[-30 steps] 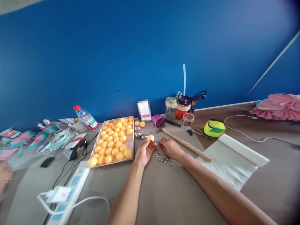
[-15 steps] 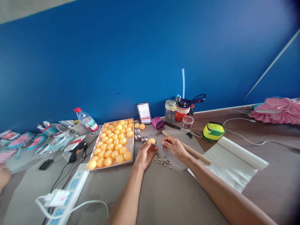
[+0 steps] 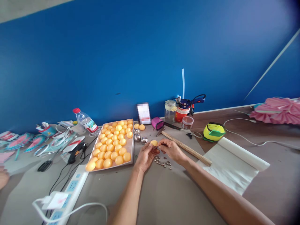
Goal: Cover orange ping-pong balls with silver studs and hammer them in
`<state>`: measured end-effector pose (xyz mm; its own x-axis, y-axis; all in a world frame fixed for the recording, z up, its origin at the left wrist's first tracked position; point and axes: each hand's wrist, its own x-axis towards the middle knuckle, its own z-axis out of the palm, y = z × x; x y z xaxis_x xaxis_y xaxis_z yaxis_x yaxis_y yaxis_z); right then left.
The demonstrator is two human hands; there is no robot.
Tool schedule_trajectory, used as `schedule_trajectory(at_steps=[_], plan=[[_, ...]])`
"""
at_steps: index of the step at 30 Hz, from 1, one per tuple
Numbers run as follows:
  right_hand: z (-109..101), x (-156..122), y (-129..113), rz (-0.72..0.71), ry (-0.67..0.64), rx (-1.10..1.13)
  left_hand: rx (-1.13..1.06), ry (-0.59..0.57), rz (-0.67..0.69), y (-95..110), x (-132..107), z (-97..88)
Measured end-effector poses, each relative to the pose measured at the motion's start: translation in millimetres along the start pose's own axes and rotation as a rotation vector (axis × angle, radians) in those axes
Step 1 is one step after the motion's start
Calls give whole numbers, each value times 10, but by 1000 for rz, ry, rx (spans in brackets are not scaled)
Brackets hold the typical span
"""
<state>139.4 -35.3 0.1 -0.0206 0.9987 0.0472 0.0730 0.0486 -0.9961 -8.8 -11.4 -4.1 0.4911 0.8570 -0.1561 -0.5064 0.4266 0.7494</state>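
Between the thumb and fingers of my left hand is an orange ping-pong ball, its lower side hidden by the fingers. My right hand is pinched up against the ball's right side; whatever its fingertips hold is too small to make out. Below the hands lie several small shiny metal pieces, loose on the grey table. Silver-covered balls and two plain orange balls rest just beyond my left hand. A shallow box full of orange balls lies to the left.
A hammer with a wooden handle lies right of my hands, beside a white paper roll and a yellow-green pouch. Behind stand a jar and red cups. At left are a power strip, cables and a bottle.
My right hand has moved left, and its fingertips now meet the ball in my left hand. The ball has shifted slightly to the right.
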Motion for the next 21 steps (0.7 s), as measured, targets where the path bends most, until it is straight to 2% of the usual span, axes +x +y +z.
schedule_trajectory(at_steps=[8,15,21], plan=[[-9,-5,10,-68,-7,-127,8,-1,-3,-15,-1,12],[-24,-21,2,-69,-22,-187,60,2,12,-35,-16,16],[53,-9,81,-66,63,-192,118,12,54,-69,-20,33]])
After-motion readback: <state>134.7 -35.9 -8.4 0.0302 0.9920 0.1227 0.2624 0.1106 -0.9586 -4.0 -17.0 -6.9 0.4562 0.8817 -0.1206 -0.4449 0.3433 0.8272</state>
